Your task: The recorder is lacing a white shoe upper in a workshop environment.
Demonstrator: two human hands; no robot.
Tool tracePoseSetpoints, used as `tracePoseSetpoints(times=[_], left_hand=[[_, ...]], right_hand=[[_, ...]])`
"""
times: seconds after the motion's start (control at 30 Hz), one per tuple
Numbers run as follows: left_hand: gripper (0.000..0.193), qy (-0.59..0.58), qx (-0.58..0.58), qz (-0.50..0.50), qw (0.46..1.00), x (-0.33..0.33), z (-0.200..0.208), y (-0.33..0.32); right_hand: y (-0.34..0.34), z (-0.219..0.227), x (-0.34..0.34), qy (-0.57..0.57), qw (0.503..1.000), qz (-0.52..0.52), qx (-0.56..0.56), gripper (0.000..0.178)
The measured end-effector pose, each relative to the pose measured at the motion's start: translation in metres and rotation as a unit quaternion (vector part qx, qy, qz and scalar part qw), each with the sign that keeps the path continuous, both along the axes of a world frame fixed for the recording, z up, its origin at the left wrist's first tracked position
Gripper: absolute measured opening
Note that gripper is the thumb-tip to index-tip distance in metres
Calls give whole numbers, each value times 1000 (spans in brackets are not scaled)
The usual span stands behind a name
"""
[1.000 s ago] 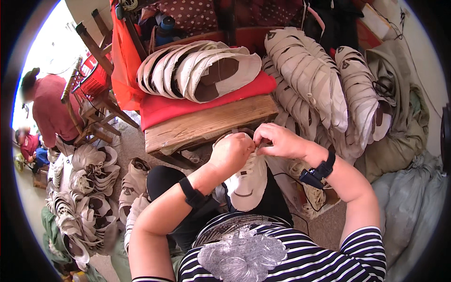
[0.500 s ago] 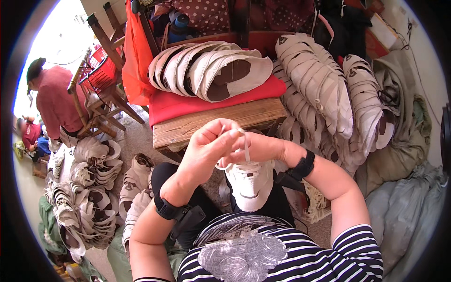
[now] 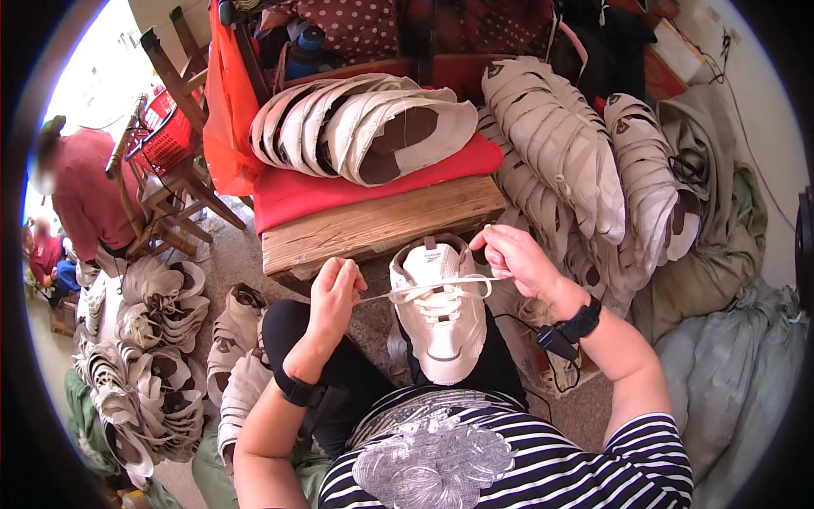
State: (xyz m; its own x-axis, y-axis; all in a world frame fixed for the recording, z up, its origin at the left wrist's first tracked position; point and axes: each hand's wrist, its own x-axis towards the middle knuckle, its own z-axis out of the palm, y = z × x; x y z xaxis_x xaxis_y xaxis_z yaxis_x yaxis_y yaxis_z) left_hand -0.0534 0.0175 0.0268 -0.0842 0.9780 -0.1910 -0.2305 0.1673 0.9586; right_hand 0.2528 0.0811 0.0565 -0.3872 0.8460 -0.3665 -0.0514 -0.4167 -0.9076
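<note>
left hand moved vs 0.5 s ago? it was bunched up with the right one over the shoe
Yes. The left hand has pulled out to the person's left, away from the right hand, judged against the white shoe; a lace now stretches between them.

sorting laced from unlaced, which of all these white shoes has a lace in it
The white shoe on the person's lap; both hands pull its lace taut. The stacked ones show none.
</note>
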Motion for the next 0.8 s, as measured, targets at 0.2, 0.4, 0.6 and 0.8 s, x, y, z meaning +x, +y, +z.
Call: tracePoseSetpoints(times=[0.2,0.4,0.6,0.8], left_hand=[[15,214,113,-25,970,6,-14,0],[3,211,84,-104,968,24,11,-3],[4,160,73,-105,979,25,-2,-5],[10,46,25,-134,990,26,-2,0]], right_hand=[[-10,-1,3,-113,992,49,20,27],[-7,-13,3,-158,965,120,170,26],[-9,12,3,-131,990,46,12,22],[-12,8,4,-172,978,64,99,23]])
